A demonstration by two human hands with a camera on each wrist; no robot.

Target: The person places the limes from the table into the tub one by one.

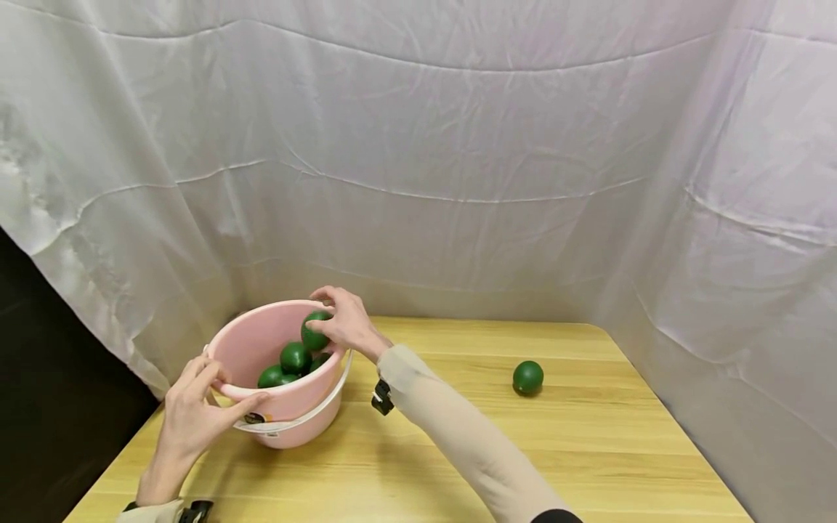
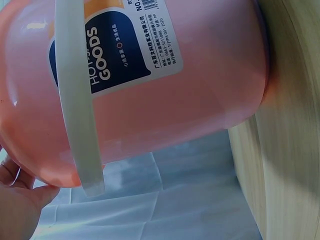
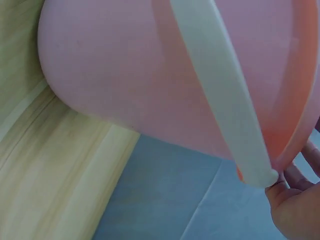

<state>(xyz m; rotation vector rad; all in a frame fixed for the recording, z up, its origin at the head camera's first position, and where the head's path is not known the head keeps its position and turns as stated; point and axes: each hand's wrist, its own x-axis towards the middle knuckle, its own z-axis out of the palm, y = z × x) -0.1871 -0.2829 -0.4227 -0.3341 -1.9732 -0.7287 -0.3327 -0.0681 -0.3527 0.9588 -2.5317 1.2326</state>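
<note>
A pink bucket [image 1: 297, 434] with a white handle [image 2: 82, 120] stands at the left of the table, several dark green round fruits [image 1: 296, 358] inside. My left hand [image 1: 189, 407] grips its near left rim, fingers over the edge and thumb on the outer wall. At the right rim, my right hand [image 1: 349, 319] holds another green fruit [image 1: 317, 338] just inside the bucket, thumb across it; its far fingers are partly hidden. In the right wrist view, the hand lies beside the handle's hinge. One more green fruit [image 1: 527, 378] sits alone on the table's right side.
The wooden table [image 1: 445, 407] has pale curtains [image 1: 418, 240] behind it and along its sides. A dark panel [image 1: 52, 378] is at the far left. A printed label [image 2: 135, 45] shows on the bucket wall.
</note>
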